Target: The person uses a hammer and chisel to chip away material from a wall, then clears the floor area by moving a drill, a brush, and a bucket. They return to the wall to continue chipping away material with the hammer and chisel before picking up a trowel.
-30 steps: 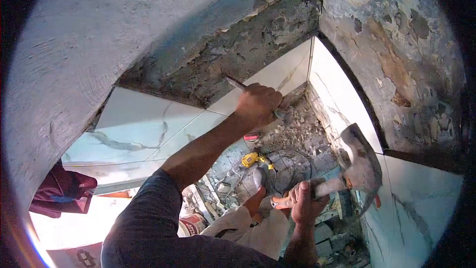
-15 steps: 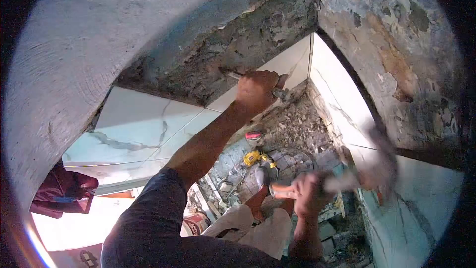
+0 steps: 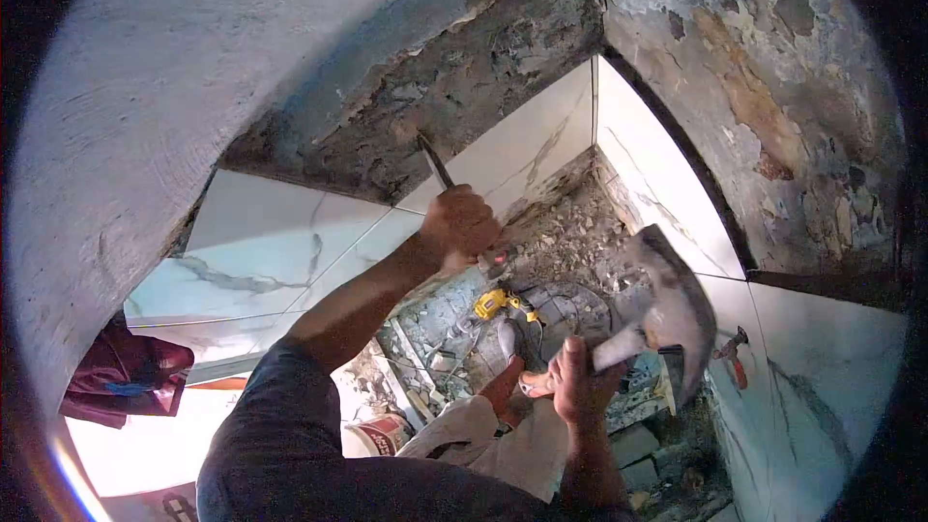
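My left hand (image 3: 460,224) is wrapped round a metal chisel (image 3: 436,162), whose tip touches the rough bare strip of wall (image 3: 387,126) above the tiles. Lower right, my right hand (image 3: 586,379) grips a hammer by its orange and grey handle, the large metal head (image 3: 674,304) raised to the right, apart from the chisel. White marbled tiles (image 3: 242,232) line the wall under the bare strip.
On the floor below lie a yellow power tool (image 3: 491,304), rubble (image 3: 580,232) and broken pieces. A bucket (image 3: 375,435) stands near my legs. Dark red cloth (image 3: 130,372) hangs at the left. A small tool (image 3: 737,358) is at the right tiled wall.
My left hand has moved down and left, and the chisel now points more steeply up to the wall. The hammer, blurred before, has shifted left and shows more clearly.
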A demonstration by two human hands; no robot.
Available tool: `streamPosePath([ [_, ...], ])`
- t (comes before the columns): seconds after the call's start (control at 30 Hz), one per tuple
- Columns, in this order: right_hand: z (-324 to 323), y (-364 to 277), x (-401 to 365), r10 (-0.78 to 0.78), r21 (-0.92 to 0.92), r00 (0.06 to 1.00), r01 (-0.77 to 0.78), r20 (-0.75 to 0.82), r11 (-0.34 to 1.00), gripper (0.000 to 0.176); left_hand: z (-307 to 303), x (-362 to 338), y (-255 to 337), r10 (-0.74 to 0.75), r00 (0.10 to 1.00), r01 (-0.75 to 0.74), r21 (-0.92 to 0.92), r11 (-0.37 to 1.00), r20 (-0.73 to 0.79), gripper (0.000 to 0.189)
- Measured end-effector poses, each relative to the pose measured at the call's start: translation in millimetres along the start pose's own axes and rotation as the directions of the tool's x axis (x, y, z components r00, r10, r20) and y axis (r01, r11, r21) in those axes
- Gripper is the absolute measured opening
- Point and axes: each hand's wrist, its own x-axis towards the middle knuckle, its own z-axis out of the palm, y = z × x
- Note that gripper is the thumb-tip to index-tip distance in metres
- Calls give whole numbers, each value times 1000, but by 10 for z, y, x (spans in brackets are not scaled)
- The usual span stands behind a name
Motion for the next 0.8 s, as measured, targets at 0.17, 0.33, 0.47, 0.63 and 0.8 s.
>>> streamPosePath([
  [0.17, -22, -412, -97, -170, 165, 983, 158, 64, 974, 25, -640, 340, 251, -271, 958, 270, 19, 963, 91, 34],
  [0.33, -119, -165, -43, -106, 405, 986, 43, 132, 913, 23, -546, 524, 186, -329, 933, 318, -99, 943, -146, 25],
  [0.47, 244, 327, 376, 182, -392, 954, -77, 239, 917, 17, -438, 560, 124, -297, 872, 239, -190, 952, -390, 23],
  [0.63, -208, 234, 128, -10, 135, 1000, 6, 24, 991, 17, -312, 574, 28, -266, 800, 163, -232, 959, -538, 34],
  [0.8, -124, 477, 345, -451, 214, 845, 402, 286, 890, 21, -336, 502, 24, -196, 848, 148, -135, 980, -492, 37],
])
